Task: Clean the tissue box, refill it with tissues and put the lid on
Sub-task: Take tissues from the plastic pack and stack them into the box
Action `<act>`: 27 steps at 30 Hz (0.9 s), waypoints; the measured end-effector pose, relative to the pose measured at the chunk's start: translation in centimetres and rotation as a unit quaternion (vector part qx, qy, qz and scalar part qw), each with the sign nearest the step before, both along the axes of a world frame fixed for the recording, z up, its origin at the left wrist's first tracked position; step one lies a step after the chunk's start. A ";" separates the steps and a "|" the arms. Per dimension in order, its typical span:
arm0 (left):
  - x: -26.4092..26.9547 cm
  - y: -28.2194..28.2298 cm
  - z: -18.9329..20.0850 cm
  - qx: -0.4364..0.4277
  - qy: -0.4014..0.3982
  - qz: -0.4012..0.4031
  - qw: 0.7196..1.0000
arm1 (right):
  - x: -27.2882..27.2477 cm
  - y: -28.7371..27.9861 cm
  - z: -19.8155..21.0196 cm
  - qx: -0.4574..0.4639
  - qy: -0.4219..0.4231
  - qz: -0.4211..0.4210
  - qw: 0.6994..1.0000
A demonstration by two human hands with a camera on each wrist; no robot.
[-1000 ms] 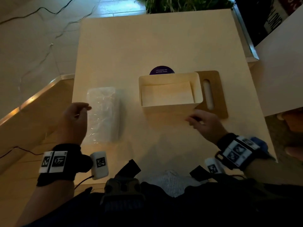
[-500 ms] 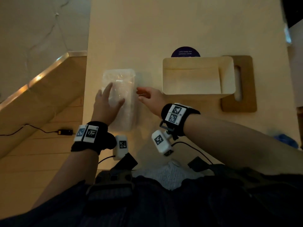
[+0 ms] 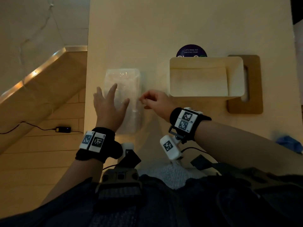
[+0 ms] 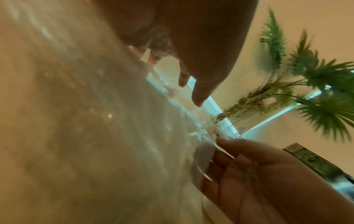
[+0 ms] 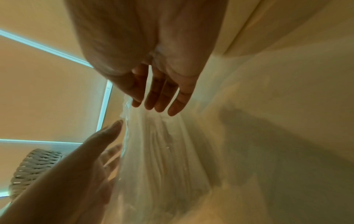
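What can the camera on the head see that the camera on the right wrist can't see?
Only the head view shows the open tissue box, the wooden lid partly under it, a purple sticker and a blue cloth. Only the right wrist view shows a woven basket and the folded tissue edges through the wrapper. Both show the tissue pack, the left hand flat on it and the right hand at its plastic edge.

head: above, facing down over bench (image 3: 164,22), both hands seen | left wrist: very near, low beside tissue pack (image 4: 86,121), facing far | right wrist: very near, facing left | shared: tissue pack, both hands
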State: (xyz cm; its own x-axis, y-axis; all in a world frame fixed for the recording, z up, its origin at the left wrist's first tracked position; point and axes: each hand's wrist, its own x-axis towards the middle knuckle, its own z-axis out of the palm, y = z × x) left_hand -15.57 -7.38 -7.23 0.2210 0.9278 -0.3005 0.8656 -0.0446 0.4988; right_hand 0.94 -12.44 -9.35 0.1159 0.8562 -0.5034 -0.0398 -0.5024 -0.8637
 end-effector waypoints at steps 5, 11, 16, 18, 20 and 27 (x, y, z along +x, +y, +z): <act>1.1 -2.1 1.6 0.066 -0.072 -0.053 0.994 | -0.1 0.1 2.3 0.053 0.085 0.035 0.994; -0.5 0.0 2.3 0.034 -0.144 0.027 0.989 | -0.7 -0.1 2.0 0.106 -0.088 0.086 0.987; -6.5 5.4 3.4 -0.106 -0.222 0.190 0.950 | -0.1 -0.8 0.8 0.124 -0.212 0.136 0.960; -8.9 6.9 3.2 -0.186 -0.196 0.207 0.940 | -0.1 -0.8 0.6 0.153 -0.244 0.166 0.943; -10.6 8.3 1.7 -0.234 -0.154 0.213 0.936 | -0.3 -0.8 0.6 0.165 -0.267 0.179 0.933; -7.9 7.6 -5.1 -0.116 0.046 0.161 0.979 | -0.4 -0.1 0.9 0.107 -0.343 0.204 0.910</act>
